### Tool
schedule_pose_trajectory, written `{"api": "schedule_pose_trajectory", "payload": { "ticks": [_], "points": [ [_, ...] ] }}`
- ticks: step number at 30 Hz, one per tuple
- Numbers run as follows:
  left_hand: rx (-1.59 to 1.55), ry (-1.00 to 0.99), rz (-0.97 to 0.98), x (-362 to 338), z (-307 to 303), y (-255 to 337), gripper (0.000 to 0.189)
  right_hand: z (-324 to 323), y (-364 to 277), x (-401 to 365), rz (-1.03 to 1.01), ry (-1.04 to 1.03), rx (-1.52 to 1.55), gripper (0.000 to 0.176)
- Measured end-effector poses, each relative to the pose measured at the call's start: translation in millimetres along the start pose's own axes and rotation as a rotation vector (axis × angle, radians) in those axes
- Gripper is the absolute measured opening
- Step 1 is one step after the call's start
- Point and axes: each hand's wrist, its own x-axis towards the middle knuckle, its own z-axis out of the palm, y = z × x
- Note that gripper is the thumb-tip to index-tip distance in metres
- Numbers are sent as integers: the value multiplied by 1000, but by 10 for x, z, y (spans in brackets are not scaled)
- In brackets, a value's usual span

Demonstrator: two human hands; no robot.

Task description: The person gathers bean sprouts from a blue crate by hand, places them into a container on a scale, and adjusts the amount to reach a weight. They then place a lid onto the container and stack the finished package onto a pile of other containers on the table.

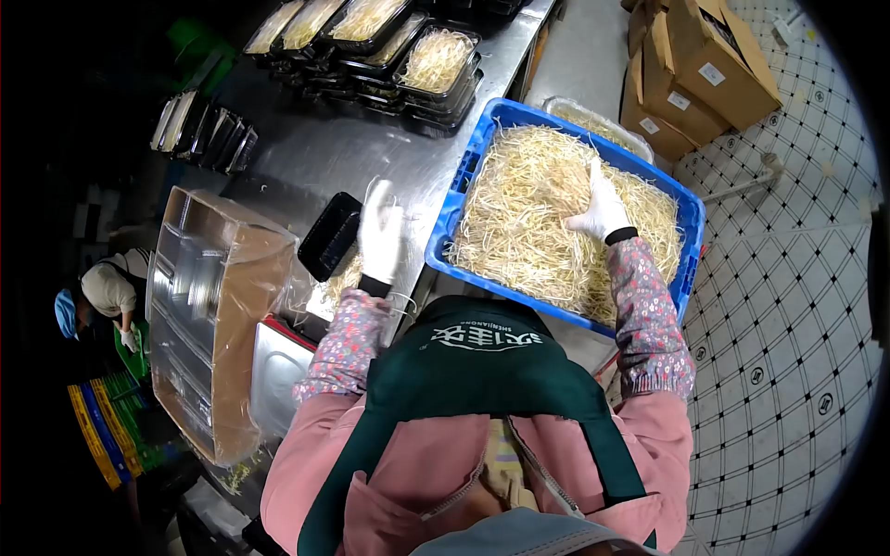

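A blue crate (445,236) holds a big heap of pale bean sprouts (519,213). My right hand (604,206), in a white glove, is at the heap with thumb and fingers around a clump of sprouts, which looks slightly blurred. My left hand (378,236), also gloved, is raised left of the crate with its fingers stretched out. Thin strands show near its fingertips. Just left of that hand, an unfilled black plastic tray (330,236) sits tilted, and some loose sprouts (326,295) lie below it.
Stacked black trays of sprouts (438,63) stand at the back of the metal table (324,139). A cardboard box of clear plastic lids (255,278) is on the left. Cardboard cartons (700,74) stand back right above the patterned floor (779,278). Another person (111,287) bends far left.
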Motion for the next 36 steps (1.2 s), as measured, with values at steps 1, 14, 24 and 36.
{"api": "schedule_pose_trajectory", "payload": {
  "ticks": [1,14,24,36],
  "points": [
    [34,131,8,34,-238,-192,51,106,168,80,9,2,-39,133],
    [-28,931,-639,-548,-1279,-1419,95,380,-113,-463,-54,-21,-48,92],
    [-263,1294,-345,-405,-1152,-1617,29,147,-30,-373,-111,-170,656,66],
    [683,768,192,-696,-627,467,52,219,-2373,11,-761,-282,-177,62]
  ]
}}
